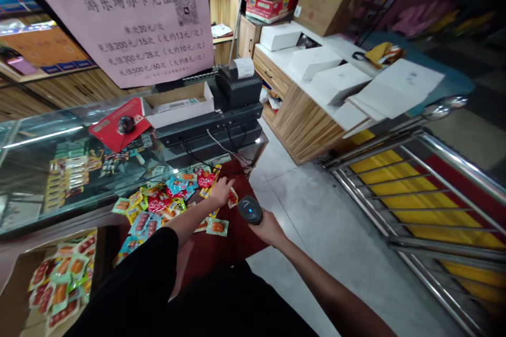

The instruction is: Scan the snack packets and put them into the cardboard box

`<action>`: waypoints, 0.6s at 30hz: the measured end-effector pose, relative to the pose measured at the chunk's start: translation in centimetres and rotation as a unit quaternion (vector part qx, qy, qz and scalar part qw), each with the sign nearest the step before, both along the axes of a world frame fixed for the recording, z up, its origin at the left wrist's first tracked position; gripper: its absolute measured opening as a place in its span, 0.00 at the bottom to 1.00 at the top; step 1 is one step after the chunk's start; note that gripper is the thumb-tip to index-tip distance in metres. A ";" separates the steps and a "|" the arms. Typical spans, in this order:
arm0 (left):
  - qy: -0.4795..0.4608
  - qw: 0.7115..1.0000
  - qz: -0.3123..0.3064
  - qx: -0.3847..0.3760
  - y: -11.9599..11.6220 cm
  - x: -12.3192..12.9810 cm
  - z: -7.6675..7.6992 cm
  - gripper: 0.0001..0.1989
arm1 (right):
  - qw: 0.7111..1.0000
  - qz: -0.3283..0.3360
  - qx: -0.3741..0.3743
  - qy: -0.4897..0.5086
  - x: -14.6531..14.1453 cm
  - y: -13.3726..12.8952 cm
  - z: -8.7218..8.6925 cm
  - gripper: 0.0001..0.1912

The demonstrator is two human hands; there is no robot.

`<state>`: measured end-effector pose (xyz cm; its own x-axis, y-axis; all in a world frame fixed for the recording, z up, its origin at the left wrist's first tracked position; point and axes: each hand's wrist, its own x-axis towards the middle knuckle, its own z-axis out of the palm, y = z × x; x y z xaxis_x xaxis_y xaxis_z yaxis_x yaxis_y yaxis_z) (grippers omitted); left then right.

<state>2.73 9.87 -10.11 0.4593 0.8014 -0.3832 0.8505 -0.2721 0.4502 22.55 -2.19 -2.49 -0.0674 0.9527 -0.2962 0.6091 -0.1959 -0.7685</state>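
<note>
In the head view my right hand (269, 227) is wrapped around a dark handheld barcode scanner (250, 209) with a small blue light, its head turned toward my left hand. My left hand (221, 192) is beside it over the dark red table surface (209, 258), fingers curled at a small red and white snack packet (233, 197). To the left of that hand spreads a pile of snack packets (158, 202) in red, yellow and blue wrappers. One sausage packet (217, 227) lies apart, just below my left wrist.
A cardboard box (95, 260) of sausage packets stands at lower left. Behind the pile is a glass display counter (31, 168) with a receipt printer (239, 87) and a pink price sign (130, 21). White boxes (340, 81) and a metal railing (395, 210) are at right.
</note>
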 end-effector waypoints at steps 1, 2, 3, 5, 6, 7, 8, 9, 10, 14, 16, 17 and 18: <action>-0.014 0.998 -0.058 0.016 -0.2 -0.3 -0.1 0.37 | 1.000 0.001 -0.001 0.000 -0.2 0.1 0.0 0.12; -0.031 0.992 -0.120 0.022 -0.4 -0.6 -0.4 0.38 | 1.000 0.002 -0.002 -0.003 -0.4 0.1 0.1 0.12; -0.047 0.984 -0.172 0.019 -0.7 -0.9 -0.6 0.38 | 1.000 0.003 -0.003 -0.007 -0.6 0.1 0.2 0.12; -0.067 0.975 -0.209 -0.006 -1.3 -1.4 -1.2 0.38 | 1.000 0.005 -0.004 -0.017 -0.8 0.0 0.4 0.12; -0.073 0.978 -0.194 -0.021 -1.6 -1.6 -1.4 0.36 | 1.000 0.006 -0.004 -0.020 -0.9 -0.1 0.5 0.12; -0.084 0.983 -0.160 -0.039 -1.9 -1.7 -1.5 0.32 | 1.000 0.007 -0.003 -0.022 -1.1 -0.2 0.7 0.12; -0.100 0.987 -0.114 -0.061 -2.2 -1.9 -1.5 0.26 | 1.000 0.010 -0.002 -0.022 -1.2 -0.2 0.9 0.13; -0.117 0.987 -0.066 -0.084 -2.5 -2.1 -1.3 0.21 | 1.000 0.014 0.002 -0.018 -1.4 -0.3 1.1 0.13; -0.136 0.985 -0.021 -0.104 -2.7 -2.5 -1.1 0.16 | 1.000 0.020 0.006 -0.013 -1.6 -0.4 1.3 0.13; -0.175 0.973 0.098 -0.117 -2.9 -6.0 1.0 0.06 | 0.999 0.044 0.020 -0.010 -3.4 -0.1 2.2 0.16; -0.188 0.963 0.153 -0.122 -2.8 -9.1 2.4 0.08 | 0.998 0.063 0.024 -0.010 -5.0 0.3 2.4 0.17; -0.196 0.956 0.178 -0.124 -2.9 -10.9 3.2 0.10 | 0.997 0.078 0.028 -0.004 -6.0 0.5 2.5 0.18; -0.203 0.950 0.200 -0.124 -3.1 -12.7 4.1 0.13 | 0.995 0.097 0.032 0.005 -7.2 0.7 2.6 0.18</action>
